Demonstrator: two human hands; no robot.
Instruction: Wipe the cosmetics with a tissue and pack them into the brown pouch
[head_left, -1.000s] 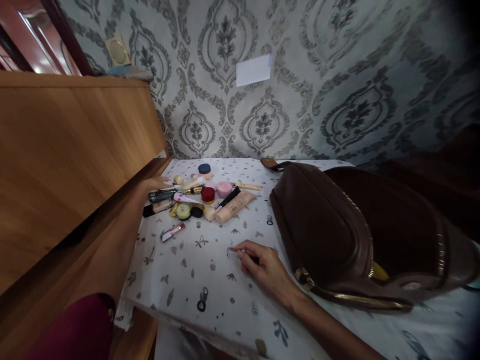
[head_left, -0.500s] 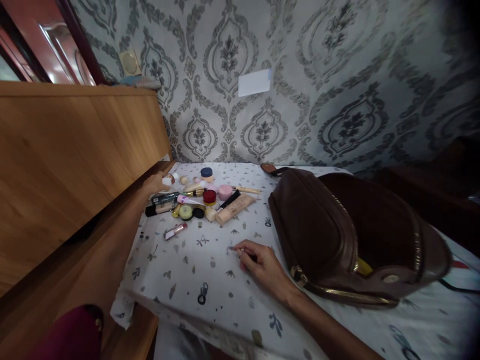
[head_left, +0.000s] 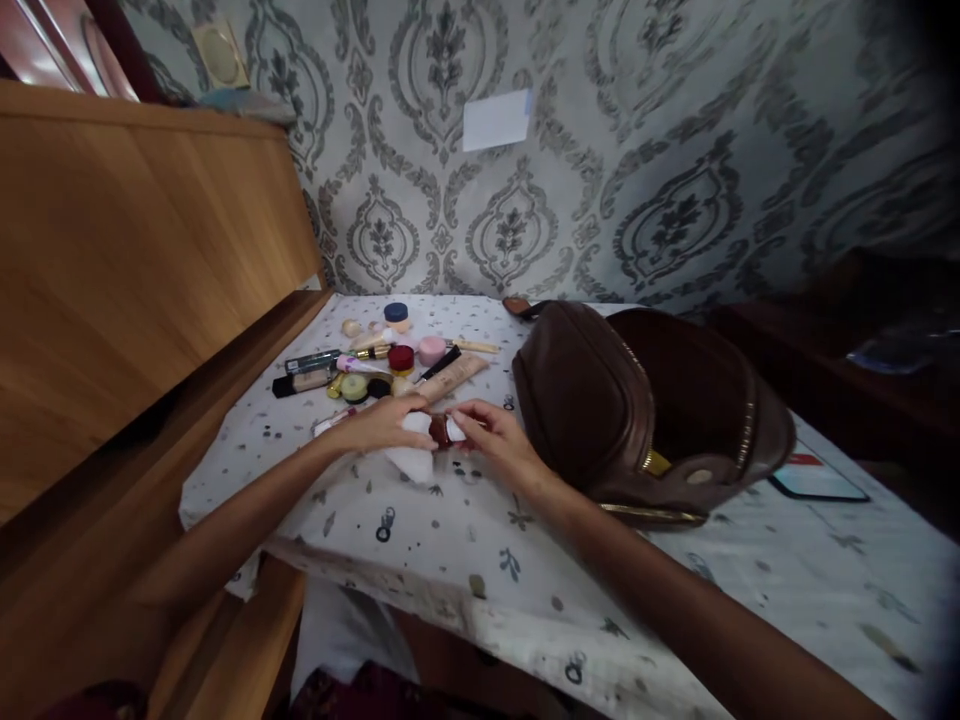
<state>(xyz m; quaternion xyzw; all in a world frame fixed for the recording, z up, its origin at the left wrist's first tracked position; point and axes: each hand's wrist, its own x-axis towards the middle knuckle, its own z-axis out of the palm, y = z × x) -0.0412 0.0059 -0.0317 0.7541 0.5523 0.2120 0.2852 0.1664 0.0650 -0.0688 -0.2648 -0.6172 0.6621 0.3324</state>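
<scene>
My left hand [head_left: 381, 424] is closed around a small brown bottle [head_left: 439, 431] and a crumpled white wipe [head_left: 414, 463], which hangs below the fingers. From the other side, my right hand [head_left: 501, 440] pinches the bottle's white cap [head_left: 454, 428]. Both hands are low over the table's middle. Behind them lie a beige tube [head_left: 459, 374], a red jar [head_left: 401, 359], a pink jar [head_left: 431, 349] and a green-lidded jar [head_left: 354, 388]. A lip gloss tube [head_left: 334, 421] is partly hidden by my left hand.
A brown leather bag [head_left: 581, 400] lies unzipped on the right, near my right forearm. Beyond it is a phone [head_left: 825, 478]. A wooden cabinet [head_left: 150, 260] borders the table's left side, and a patterned wall [head_left: 570, 200] stands behind.
My left hand has come from the table's far left to the middle, bringing the white wipe and brown bottle. My right hand has moved up and now grips the cap. The view has shifted.
</scene>
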